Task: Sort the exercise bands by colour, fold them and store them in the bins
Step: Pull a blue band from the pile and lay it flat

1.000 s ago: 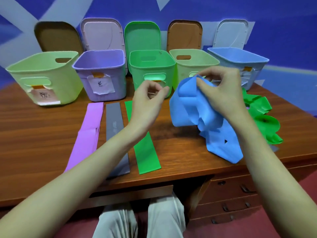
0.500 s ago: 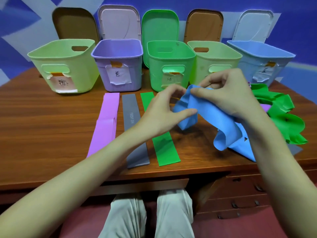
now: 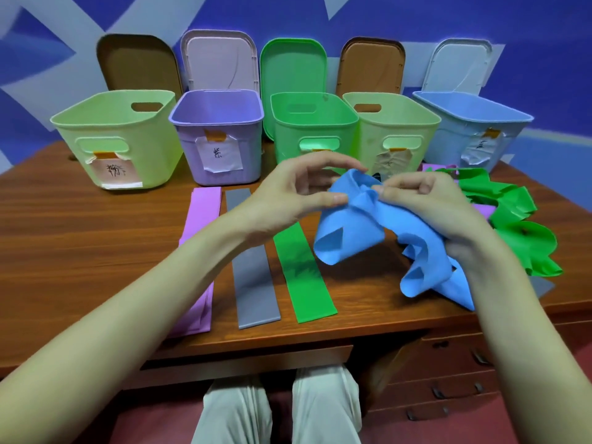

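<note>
Both hands meet above the wooden surface (image 3: pixel 80 238): the left hand (image 3: pixel 288 193) pinches the blue band (image 3: pixel 355 232) at its top fold, the right hand (image 3: pixel 426 203) grips it beside, fingers curled. Paper labels taped on the bins carry handwritten characters too small to read; the purple bin (image 3: pixel 217 136) shows one. Purple band (image 3: pixel 198 238), grey band (image 3: pixel 253 277) and green band (image 3: pixel 304 270) lie flat. Behind is a blue wall.
</note>
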Demonstrator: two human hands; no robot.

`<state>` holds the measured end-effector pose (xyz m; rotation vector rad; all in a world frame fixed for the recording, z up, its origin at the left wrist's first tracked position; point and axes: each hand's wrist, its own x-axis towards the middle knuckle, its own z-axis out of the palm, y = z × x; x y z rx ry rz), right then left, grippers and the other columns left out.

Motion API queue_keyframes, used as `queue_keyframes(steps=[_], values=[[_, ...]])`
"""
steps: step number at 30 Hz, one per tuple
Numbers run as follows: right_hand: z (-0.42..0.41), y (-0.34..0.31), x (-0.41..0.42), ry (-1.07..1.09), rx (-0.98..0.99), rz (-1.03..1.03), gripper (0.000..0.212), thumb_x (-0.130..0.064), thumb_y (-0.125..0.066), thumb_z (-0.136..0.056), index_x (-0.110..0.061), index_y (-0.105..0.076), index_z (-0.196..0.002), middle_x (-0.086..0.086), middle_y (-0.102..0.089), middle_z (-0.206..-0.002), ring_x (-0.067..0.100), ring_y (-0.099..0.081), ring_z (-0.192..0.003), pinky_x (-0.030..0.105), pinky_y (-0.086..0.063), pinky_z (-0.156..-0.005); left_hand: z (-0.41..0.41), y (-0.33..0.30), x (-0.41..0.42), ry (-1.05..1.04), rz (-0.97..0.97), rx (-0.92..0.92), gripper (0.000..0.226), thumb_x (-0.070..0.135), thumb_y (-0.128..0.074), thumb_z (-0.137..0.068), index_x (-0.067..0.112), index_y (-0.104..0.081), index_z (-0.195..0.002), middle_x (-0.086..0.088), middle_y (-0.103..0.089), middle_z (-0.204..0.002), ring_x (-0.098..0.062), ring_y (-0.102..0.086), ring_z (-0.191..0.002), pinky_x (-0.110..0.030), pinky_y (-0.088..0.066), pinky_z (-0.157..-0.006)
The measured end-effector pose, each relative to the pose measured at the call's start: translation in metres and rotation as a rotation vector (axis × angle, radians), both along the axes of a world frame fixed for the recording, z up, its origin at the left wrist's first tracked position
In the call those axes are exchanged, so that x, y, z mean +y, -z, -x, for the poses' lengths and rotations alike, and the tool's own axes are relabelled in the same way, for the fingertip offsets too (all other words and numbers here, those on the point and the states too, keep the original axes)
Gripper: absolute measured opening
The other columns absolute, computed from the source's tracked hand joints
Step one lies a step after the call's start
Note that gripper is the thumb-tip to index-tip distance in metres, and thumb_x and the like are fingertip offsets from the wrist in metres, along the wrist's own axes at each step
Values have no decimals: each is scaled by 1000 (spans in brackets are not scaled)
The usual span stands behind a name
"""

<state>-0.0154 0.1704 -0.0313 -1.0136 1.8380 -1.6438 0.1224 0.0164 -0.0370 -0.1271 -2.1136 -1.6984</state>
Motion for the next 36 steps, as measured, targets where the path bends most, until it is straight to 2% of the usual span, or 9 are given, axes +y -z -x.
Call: queue_keyframes(steps=[9, 13, 15, 17, 19, 21, 26, 31, 36], values=[[16, 7, 7, -269, -15, -210, 29, -25, -66, -76, 2, -71, -83, 2, -69, -66, 5, -61, -57, 12, -47, -51, -3, -25, -7, -22, 269, -111, 31, -5, -70, -75, 9, -68, -103, 13, -73, -81, -1, -66, -82, -12, -50, -76], [15, 3, 5, -281, 2, -198, 17, -27, -66, -76, -13, -74, -71, -1, -70, -66, 2, -63, -59, 9, -46, -55, 2, -25, -7, -46, 498, -161, 24, -2, -72, -77, 7, -71, -99, 13, -69, -83, 10, -60, -73, -8, -46, -72], [16, 1, 4, -265, 51, -187, 17, -27, -65, -78, -16, -73, -68, -2, -70, -64, 2, -66, -64, 6, -48, -71, 4, -23, -9, -68, 587, -194, 23, 1, -72, -79, 9, -73, -100, 11, -70, -86, 9, -58, -73, -14, -48, -72], [18, 0, 5, -233, 89, -194, 23, -31, -65, -77, -10, -75, -79, 9, -72, -75, 10, -68, -90, 20, -41, -95, 6, -21, -12, -93, 616, -225, 20, 6, -73, -79, 13, -74, -97, 4, -72, -89, 1, -59, -75, -27, -53, -79], [20, 0, 6, -211, 82, -188, 34, -35, -65, -75, -5, -74, -87, 18, -71, -85, 13, -63, -100, 16, -39, -99, 6, -18, -14, -99, 607, -240, 13, 8, -74, -78, 13, -73, -90, -2, -72, -87, -6, -60, -74, -34, -53, -82], [19, 0, 5, -218, 78, -181, 36, -34, -63, -77, -2, -73, -89, 18, -70, -86, 10, -57, -99, 0, -43, -80, 6, -15, -13, -82, 582, -215, 8, 8, -75, -77, 9, -70, -84, -10, -70, -84, -17, -60, -72, -44, -52, -81], [21, 3, 2, -267, 94, -207, 26, -29, -60, -83, -6, -73, -82, -8, -65, -59, 2, -60, -87, 1, -38, -86, 11, -26, -8, -85, 451, -39, 10, 16, -76, -73, 16, -71, -82, -6, -59, -103, -18, -59, -101, -41, -50, -93], [34, 14, -3, -176, 182, -170, 24, -18, -54, -95, -10, -73, -84, -4, -68, -89, 13, -64, -88, 34, -45, -89, 35, -49, 6, -32, 211, 62, 18, -8, -64, -82, 10, -59, -81, -1, -63, -83, -5, -60, -79, -17, -50, -77], [25, 21, -8, -242, -65, -1, 63, -65, -27, -89, -22, -69, -106, 3, -70, -113, 18, -63, -111, 32, -47, -95, 54, -49, 11, -282, 72, 128, 19, -3, -66, -82, 14, -60, -76, 0, -61, -72, 2, -56, -63, -12, -47, -60]])
